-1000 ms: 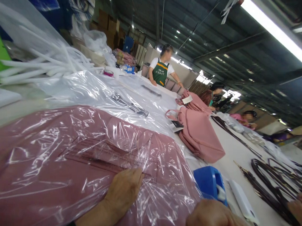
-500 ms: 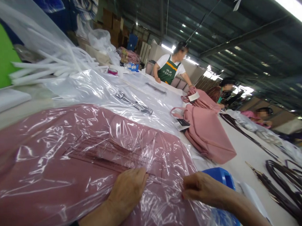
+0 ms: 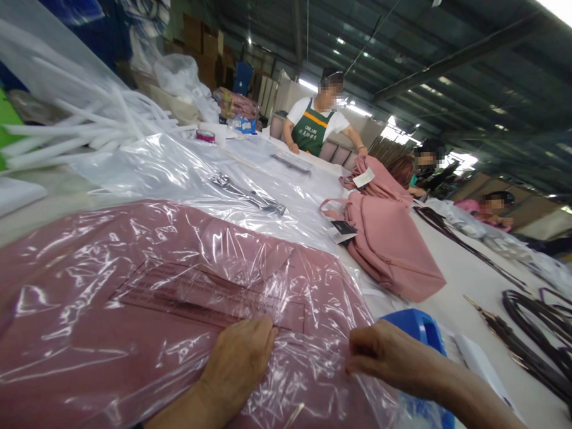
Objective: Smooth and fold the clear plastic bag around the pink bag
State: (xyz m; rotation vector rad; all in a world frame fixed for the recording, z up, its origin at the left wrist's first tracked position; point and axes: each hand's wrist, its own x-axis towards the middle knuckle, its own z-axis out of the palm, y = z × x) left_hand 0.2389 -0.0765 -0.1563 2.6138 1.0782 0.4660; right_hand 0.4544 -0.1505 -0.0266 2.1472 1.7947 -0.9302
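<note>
Head view: the bagged pink bag [image 3: 143,309] is pressed by the flat, open left hand [image 3: 238,362]; its plastic edge is pinched by the right hand [image 3: 387,359], beside a blue dispenser [image 3: 416,326].

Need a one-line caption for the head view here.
Left hand flat on a plastic-wrapped pink bag, right hand pinching the wrap beside a blue tape dispenser.

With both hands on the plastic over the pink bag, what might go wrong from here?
1. The right hand pinches the thin plastic bag at its edge; a hard pull might tear it.
2. The left hand presses flat on the pink bag; the wrinkled film may slip under it.
3. The blue tape dispenser sits close behind the right hand and might get knocked.
</note>
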